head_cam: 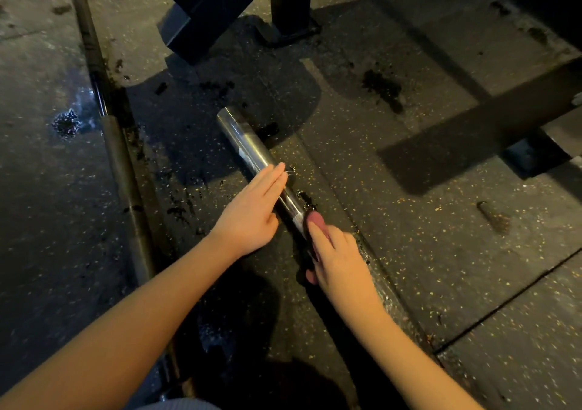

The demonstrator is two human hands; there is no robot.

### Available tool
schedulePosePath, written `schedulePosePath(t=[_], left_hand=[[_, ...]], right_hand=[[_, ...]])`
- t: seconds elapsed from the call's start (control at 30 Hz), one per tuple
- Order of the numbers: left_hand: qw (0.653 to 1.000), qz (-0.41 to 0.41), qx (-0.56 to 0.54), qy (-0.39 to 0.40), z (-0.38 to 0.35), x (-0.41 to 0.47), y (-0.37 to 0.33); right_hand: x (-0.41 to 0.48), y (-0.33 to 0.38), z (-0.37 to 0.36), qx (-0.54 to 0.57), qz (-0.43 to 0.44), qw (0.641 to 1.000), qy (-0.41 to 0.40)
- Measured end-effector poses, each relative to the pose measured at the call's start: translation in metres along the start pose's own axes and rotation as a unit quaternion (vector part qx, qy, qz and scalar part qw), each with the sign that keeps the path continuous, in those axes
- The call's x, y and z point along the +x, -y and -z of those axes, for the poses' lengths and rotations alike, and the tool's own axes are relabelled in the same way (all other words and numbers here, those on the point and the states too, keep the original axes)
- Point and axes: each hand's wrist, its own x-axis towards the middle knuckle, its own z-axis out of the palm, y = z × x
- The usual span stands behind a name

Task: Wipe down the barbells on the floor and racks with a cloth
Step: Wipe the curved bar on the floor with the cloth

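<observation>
Barbell sleeve (248, 145): smooth, glossy polished metal; second bar (121, 157) near the floor's left edge: dull, matt metal; floor (409, 220): speckled matt rubber, pitted in patches; cloth (315, 220): soft pinkish fabric.

Two barbells lay on the floor (441, 236): a shiny barbell (248, 145) and a dull barbell (121, 164). There was one cloth (315, 220), one left hand (248, 214), one right hand (341, 261) and one rack frame (214, 6).

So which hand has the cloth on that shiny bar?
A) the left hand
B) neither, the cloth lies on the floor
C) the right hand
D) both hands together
C: the right hand grips the pinkish cloth against the barbell, while the left hand rests on the bar with straight fingers and no cloth.
</observation>
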Motion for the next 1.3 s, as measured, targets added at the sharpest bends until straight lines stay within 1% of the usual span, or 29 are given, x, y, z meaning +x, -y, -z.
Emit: schedulePosePath(t=[0.07,0.13,0.27,0.33,0.4,0.47,0.5,0.57,0.63,0.67,0.7,0.73,0.87,0.97,1.03,1.1,1.17,1.27,1.3], left_hand=[[1.0,0.0,-0.007,-0.015,0.0,-0.004,0.002],[0.999,-0.003,0.0,-0.042,0.001,-0.009,0.006],[0.996,-0.015,0.049,-0.078,0.005,-0.004,0.007],[0.992,-0.016,0.102,-0.079,0.01,0.011,0.006],[0.984,-0.035,0.161,-0.072,0.015,0.028,0.005],[0.978,-0.045,0.196,-0.054,0.017,0.039,0.004],[0.979,-0.043,0.196,-0.047,0.017,0.042,0.003],[0.984,-0.028,0.167,-0.055,0.016,0.04,0.003],[0.989,-0.002,0.122,-0.078,0.016,0.028,0.004],[0.99,0.01,0.108,-0.09,0.016,0.019,0.007],[0.99,0.02,0.1,-0.097,0.015,0.011,0.011],[0.99,0.028,0.098,-0.1,0.015,0.002,0.015],[0.991,0.033,0.089,-0.089,0.017,-0.014,0.024],[0.992,0.023,0.095,-0.083,0.022,-0.008,0.023],[0.988,0.009,0.128,-0.084,0.023,0.0,0.02],[0.98,0.001,0.184,-0.08,0.025,0.008,0.016],[0.975,0.013,0.211,-0.068,0.027,0.013,0.014],[0.98,0.04,0.176,-0.085,0.023,0.005,0.019],[0.981,0.043,0.163,-0.096,0.022,0.0,0.021]], right_hand=[[-0.032,-0.002,0.002,0.016,-0.02,1.0,-0.005],[-0.046,0.0,0.001,0.008,-0.039,0.999,0.012],[0.013,0.013,0.003,0.013,-0.062,0.998,0.012],[0.042,0.015,0.008,0.083,-0.108,0.989,0.052],[0.047,0.009,0.012,0.123,-0.146,0.977,0.095],[0.035,0.006,0.017,0.148,-0.167,0.97,0.097],[0.028,0.006,0.018,0.154,-0.175,0.968,0.097],[0.019,0.01,0.014,0.133,-0.186,0.969,0.094],[0.013,0.025,0.004,0.054,-0.184,0.979,0.069],[0.009,0.035,-0.003,0.013,-0.169,0.984,0.054],[0.005,0.044,-0.009,-0.016,-0.156,0.986,0.058],[0.0,0.049,-0.015,-0.033,-0.141,0.989,0.044],[-0.023,0.042,-0.012,-0.044,-0.086,0.995,0.017],[-0.039,0.032,-0.003,-0.013,-0.121,0.992,0.02],[-0.038,0.034,0.0,0.012,-0.154,0.988,0.027],[-0.034,0.041,0.001,-0.013,-0.172,0.984,0.046],[-0.035,0.046,0.001,-0.035,-0.165,0.984,0.06],[-0.046,0.054,-0.003,-0.057,-0.153,0.983,0.079],[-0.05,0.056,-0.006,-0.074,-0.143,0.984,0.073]])
